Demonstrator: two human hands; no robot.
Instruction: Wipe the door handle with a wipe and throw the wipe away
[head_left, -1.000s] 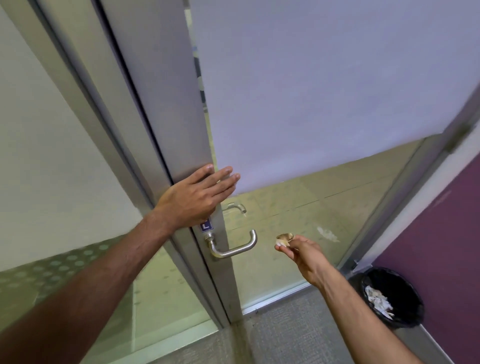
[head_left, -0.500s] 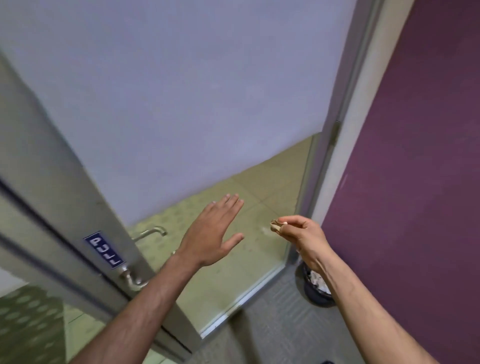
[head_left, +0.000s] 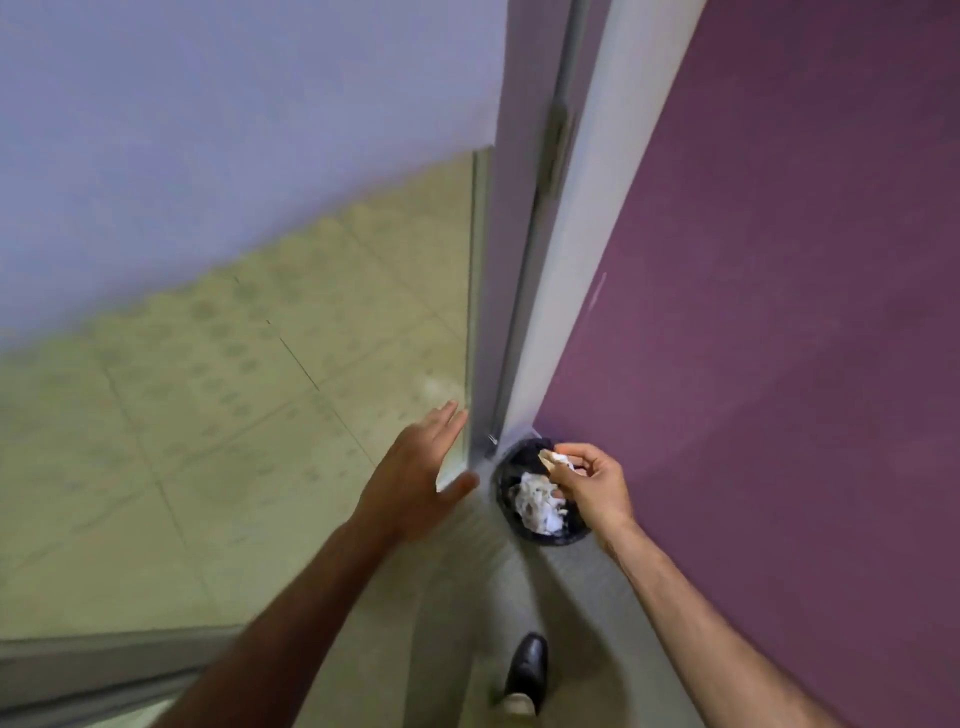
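My right hand (head_left: 595, 486) pinches a small crumpled wipe (head_left: 555, 458) between its fingertips, held directly above a black waste bin (head_left: 506, 486) that stands on the floor in the corner by the purple wall. White crumpled paper (head_left: 535, 504) lies inside the bin. My left hand (head_left: 415, 475) hovers flat with fingers spread, in front of the glass door (head_left: 249, 415) near its hinge side, holding nothing. The door handle is out of view.
A purple wall (head_left: 779, 312) fills the right side. The grey door frame (head_left: 524, 260) runs down to the bin. A black shoe (head_left: 527, 670) stands on the grey carpet (head_left: 467, 623) below. Frosted film covers the door's upper glass.
The view has swung right, away from the handle, toward the corner. My right hand carried the wipe over the bin. My left hand left the door edge and now hovers open.
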